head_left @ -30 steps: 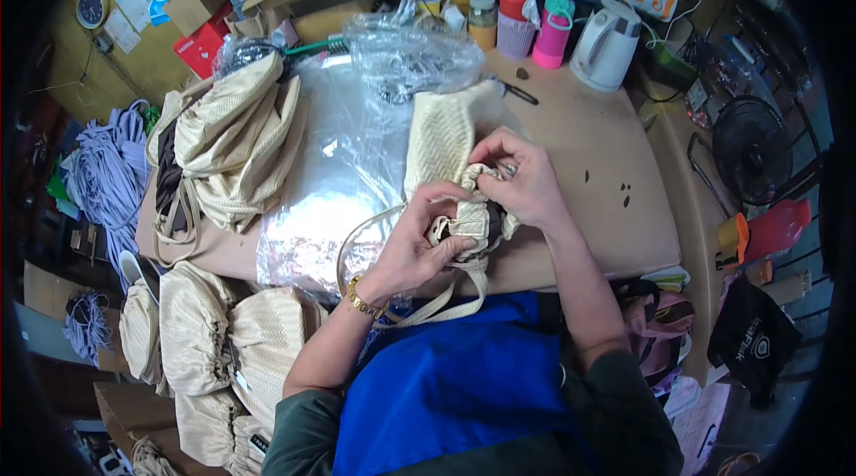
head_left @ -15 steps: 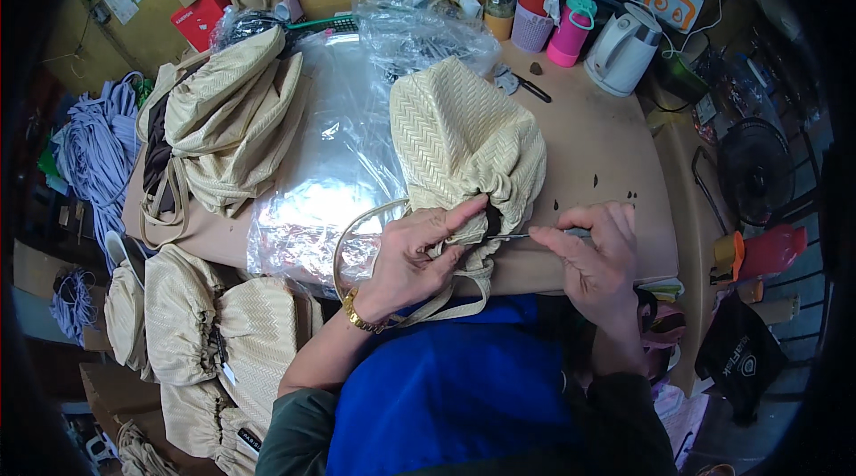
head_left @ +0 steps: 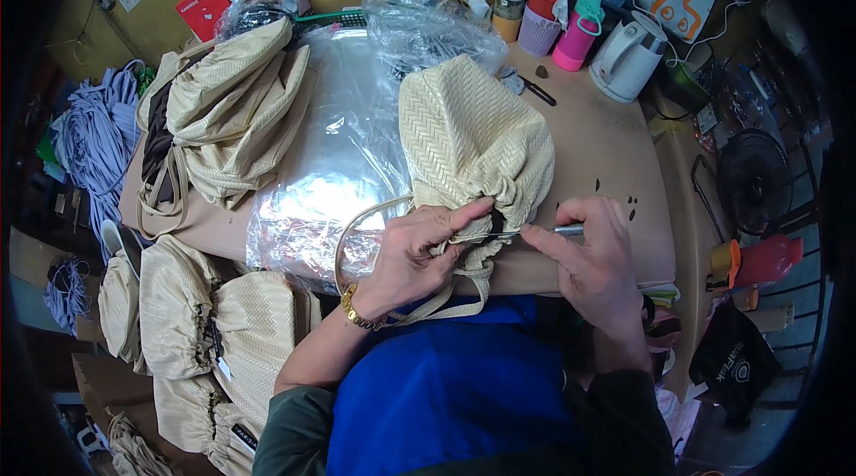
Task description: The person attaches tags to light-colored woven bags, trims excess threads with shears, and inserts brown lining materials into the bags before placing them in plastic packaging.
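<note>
A cream woven drawstring bag (head_left: 468, 124) lies at the table's front edge, its gathered opening toward me. My left hand (head_left: 419, 249), with a gold watch at the wrist, pinches the bag at the gathered rim, next to a dark gap. My right hand (head_left: 593, 249) grips an awl-like tool (head_left: 569, 230) with a metal handle. Its thin shaft points left and reaches the rim by my left fingers; whether the tip is inside the fabric is hidden. A cream strap (head_left: 340, 240) loops out from the bag on the left.
Clear plastic bags (head_left: 334, 146) cover the middle of the table. More cream bags (head_left: 236, 110) are piled at the far left, and others (head_left: 259, 324) hang below on my left. A black-handled tool (head_left: 539, 93), pink bottle (head_left: 578, 35) and white kettle (head_left: 627, 57) stand or lie at the back right.
My right hand has turned slightly, and more of the tool's handle shows behind its fingers. My left hand keeps its pinch on the bag. The whole view has shifted a little.
</note>
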### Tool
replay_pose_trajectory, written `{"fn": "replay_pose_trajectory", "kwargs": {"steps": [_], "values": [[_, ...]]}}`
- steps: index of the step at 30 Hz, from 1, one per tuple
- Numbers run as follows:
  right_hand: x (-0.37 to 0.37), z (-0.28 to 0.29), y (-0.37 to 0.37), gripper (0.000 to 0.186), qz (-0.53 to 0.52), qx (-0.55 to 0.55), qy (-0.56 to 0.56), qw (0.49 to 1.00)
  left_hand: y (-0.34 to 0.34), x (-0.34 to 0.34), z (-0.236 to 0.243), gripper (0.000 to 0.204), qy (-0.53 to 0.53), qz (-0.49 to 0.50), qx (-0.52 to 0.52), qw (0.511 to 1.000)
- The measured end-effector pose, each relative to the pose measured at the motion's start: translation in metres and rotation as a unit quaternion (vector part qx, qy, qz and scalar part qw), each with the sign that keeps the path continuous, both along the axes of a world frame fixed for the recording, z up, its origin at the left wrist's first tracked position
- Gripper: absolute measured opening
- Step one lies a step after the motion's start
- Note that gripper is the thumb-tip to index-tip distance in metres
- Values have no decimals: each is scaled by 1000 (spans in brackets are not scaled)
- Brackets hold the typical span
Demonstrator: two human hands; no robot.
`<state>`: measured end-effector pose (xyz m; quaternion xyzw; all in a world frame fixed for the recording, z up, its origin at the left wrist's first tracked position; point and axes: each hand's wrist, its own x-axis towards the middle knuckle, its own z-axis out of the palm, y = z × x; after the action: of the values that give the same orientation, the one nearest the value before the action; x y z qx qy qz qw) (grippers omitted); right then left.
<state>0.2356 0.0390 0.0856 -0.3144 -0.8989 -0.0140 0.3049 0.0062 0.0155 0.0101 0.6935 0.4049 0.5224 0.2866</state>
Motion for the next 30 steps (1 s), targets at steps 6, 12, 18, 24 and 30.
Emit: {"fn": "replay_pose_trajectory", "kwargs": {"steps": [6,12,18,24,30], "values": [[4,-7,16,36,35,-101,43,993,1,0,-1,59,-16,-2,3,1000],[5,-37,30,27,111,-303,207,924,0,-3,0,56,-26,-9,-6,1000],[8,-35,30,29,133,-293,225,920,1,-6,-4,57,-40,-15,-10,999],[4,-9,22,37,46,-62,60,995,1,-6,1,58,-34,-14,-13,999],[-3,4,10,34,27,-29,16,999,2,-5,1,58,-28,-16,-5,999]]}}
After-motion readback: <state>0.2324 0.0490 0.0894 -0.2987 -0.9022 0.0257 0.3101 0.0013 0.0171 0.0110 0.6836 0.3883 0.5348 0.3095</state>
